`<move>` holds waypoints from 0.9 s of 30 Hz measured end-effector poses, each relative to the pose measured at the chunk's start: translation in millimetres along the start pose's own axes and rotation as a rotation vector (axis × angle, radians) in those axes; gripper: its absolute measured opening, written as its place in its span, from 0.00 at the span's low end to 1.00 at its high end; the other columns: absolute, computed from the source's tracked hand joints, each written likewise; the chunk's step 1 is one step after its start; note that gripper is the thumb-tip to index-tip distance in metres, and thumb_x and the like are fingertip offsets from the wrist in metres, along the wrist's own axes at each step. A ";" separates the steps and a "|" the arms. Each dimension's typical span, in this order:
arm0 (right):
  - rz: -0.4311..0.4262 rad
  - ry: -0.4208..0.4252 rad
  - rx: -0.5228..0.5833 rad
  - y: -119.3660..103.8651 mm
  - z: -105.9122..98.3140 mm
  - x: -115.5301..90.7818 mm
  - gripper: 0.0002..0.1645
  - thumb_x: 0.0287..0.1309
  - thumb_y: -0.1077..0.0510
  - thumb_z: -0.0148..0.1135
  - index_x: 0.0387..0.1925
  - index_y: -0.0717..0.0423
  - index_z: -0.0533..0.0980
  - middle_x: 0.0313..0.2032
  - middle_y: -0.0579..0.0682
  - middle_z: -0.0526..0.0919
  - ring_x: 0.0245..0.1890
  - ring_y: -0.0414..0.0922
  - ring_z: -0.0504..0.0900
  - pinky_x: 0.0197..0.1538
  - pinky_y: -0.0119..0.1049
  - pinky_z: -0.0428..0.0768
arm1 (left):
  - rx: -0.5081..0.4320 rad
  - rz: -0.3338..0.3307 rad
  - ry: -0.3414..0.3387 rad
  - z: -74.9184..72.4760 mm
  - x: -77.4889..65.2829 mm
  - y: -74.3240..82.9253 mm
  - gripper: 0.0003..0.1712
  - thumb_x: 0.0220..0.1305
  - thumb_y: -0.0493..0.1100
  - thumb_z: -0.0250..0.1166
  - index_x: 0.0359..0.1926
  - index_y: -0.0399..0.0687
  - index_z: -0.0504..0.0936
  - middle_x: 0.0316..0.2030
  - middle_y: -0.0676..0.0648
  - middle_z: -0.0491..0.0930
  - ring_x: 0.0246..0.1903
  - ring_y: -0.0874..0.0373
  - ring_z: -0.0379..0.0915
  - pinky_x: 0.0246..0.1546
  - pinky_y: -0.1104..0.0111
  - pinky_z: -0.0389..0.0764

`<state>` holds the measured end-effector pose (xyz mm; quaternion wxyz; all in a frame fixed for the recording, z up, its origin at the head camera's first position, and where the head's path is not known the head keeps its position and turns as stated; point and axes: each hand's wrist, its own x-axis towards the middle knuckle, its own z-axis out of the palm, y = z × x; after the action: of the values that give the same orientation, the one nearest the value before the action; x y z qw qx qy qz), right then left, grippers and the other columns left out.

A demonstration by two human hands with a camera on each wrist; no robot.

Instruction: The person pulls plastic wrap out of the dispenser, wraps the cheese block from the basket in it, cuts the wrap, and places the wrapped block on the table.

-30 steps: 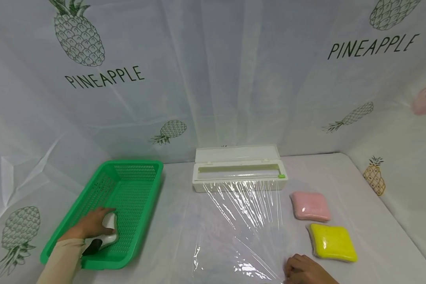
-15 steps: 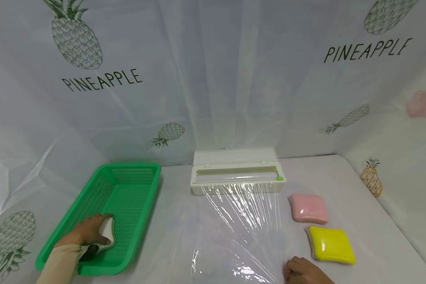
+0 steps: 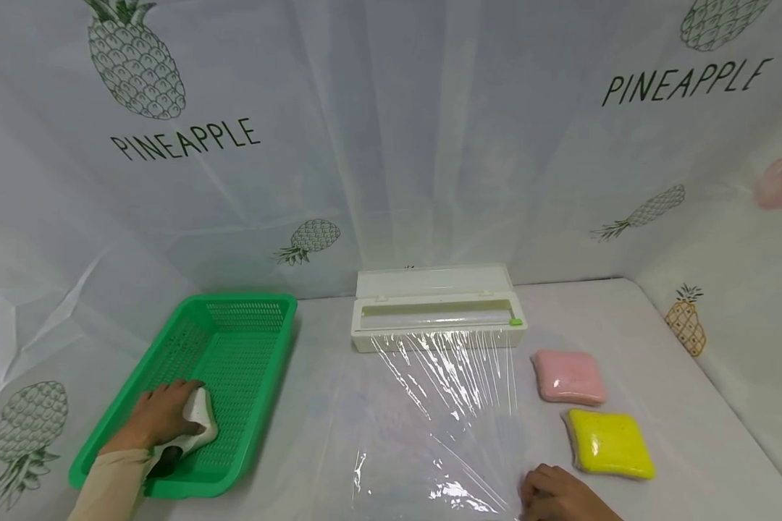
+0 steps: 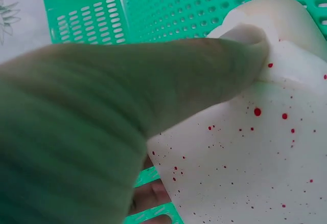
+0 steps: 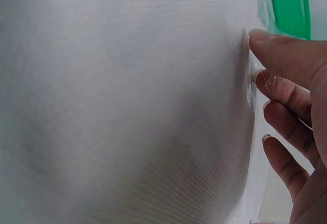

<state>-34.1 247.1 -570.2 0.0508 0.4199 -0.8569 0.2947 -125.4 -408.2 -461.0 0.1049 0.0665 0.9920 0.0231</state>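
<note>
My left hand grips a white, red-speckled block inside the green basket. In the left wrist view its thumb presses on the block's face, while other fingers show beyond the far edge. Clear plastic wrap runs from an open-lidded white dispenser toward the front of the table. At the wrap's near right corner, my right hand holds the film with curled fingers. A scrap of film glints by a fingertip in the right wrist view; the exact contact is partly hidden.
A pink, film-wrapped block and a yellow one lie right of the wrap. A green slider sits at the dispenser's right end. Behind the table hangs a white pineapple-print curtain.
The head view shifts slightly. My left hand stays on the white block in the basket, with the block turned a little. The right hand keeps its place at the film's corner.
</note>
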 end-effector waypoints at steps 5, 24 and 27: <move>-0.036 0.010 -0.005 1.4 0.7 -0.5 0.04 0.48 0.42 0.68 0.26 0.33 0.81 0.34 0.28 0.70 0.34 0.27 0.66 0.37 0.18 0.63 | 0.011 0.010 0.053 -3.3 -2.5 3.9 0.46 0.35 0.58 0.76 0.53 0.36 0.74 0.49 0.31 0.73 0.46 0.30 0.67 0.39 0.39 0.65; -0.147 0.071 -0.021 7.2 1.7 -0.2 0.02 0.48 0.50 0.70 0.24 0.39 0.83 0.35 0.30 0.72 0.35 0.29 0.67 0.40 0.16 0.62 | 0.004 0.072 0.285 -22.1 -8.0 6.8 0.29 0.33 0.48 0.78 0.40 0.46 0.78 0.27 0.51 0.78 0.26 0.52 0.70 0.28 0.52 0.64; -0.140 0.067 -0.003 8.0 1.0 -0.1 0.02 0.47 0.51 0.70 0.23 0.39 0.83 0.35 0.30 0.72 0.35 0.29 0.68 0.40 0.17 0.62 | 0.011 0.083 0.363 -34.4 -10.3 18.2 0.30 0.32 0.47 0.78 0.41 0.46 0.79 0.29 0.47 0.80 0.28 0.49 0.71 0.29 0.52 0.62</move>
<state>-39.9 250.4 -574.7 0.1006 0.4685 -0.8237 0.3031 -120.4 -392.6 -424.2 -0.0772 0.1029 0.9911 0.0334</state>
